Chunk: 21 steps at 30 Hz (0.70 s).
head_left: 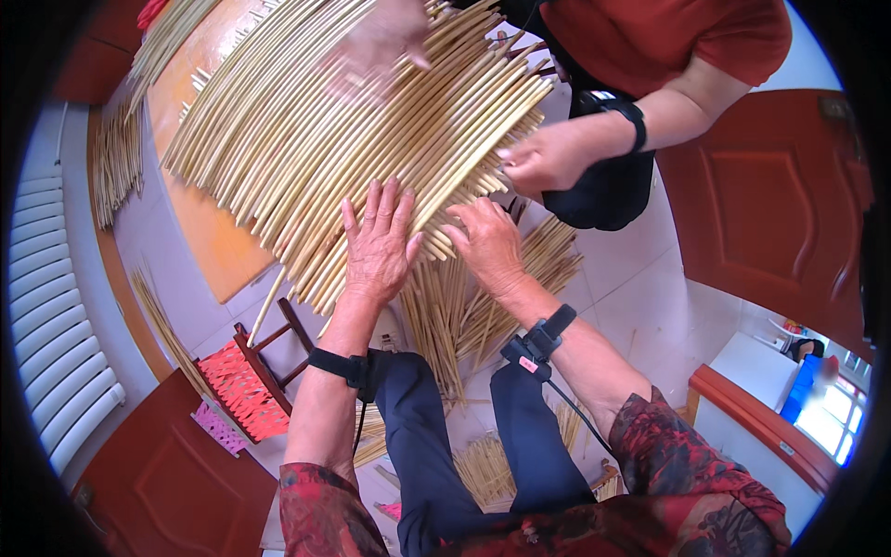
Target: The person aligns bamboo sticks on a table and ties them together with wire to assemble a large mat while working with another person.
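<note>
A broad layer of long pale straw-coloured sticks (306, 139) lies over a wooden board (222, 263). My left hand (376, 251) is open, palm down with fingers spread on the lower middle of the layer. My right hand (489, 246) touches the stick ends at the lower right edge, its fingers apart and loosely bent. Across from me, another person's hand (548, 158) is at the right edge of the sticks, near my right hand. That person's other hand (376, 46) is blurred over the upper middle of the layer.
Loose stick bundles (436, 325) lie below the layer, around my legs. A stool with red woven seat (237, 390) stands at lower left. A white radiator (51, 306) lines the left wall. The co-worker in red (668, 37) is at upper right, beside a wooden door (761, 204).
</note>
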### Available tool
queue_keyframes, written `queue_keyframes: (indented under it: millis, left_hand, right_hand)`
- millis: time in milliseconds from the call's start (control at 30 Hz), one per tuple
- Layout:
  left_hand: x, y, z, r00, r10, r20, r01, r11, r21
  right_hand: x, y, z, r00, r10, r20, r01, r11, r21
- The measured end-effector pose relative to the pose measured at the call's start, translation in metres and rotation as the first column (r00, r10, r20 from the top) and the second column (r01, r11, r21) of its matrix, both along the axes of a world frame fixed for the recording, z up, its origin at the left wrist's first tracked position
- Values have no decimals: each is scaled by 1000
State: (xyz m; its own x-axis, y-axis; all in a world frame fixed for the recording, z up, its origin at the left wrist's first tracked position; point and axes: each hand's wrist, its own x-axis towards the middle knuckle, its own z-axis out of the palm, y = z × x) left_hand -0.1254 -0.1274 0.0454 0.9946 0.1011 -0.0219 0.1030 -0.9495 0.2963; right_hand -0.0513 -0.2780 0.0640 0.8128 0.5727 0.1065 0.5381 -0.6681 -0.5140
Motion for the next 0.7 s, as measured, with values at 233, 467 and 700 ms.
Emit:
queue_keyframes:
  millis: [233, 467, 700]
  left_hand:
    - [-2, 2, 0, 1000, 9, 6, -9, 1000, -12]
    - [2, 0, -3, 999, 8, 32, -8, 1000, -17]
    - [4, -5, -5, 998, 41, 56, -39, 998, -49]
  right_hand:
    - [-2, 19, 0, 920, -203, -334, 229, 972, 43]
    - [5, 19, -18, 775, -264, -574, 420, 894, 156]
    - [5, 23, -22, 814, -289, -503, 403, 906, 131]
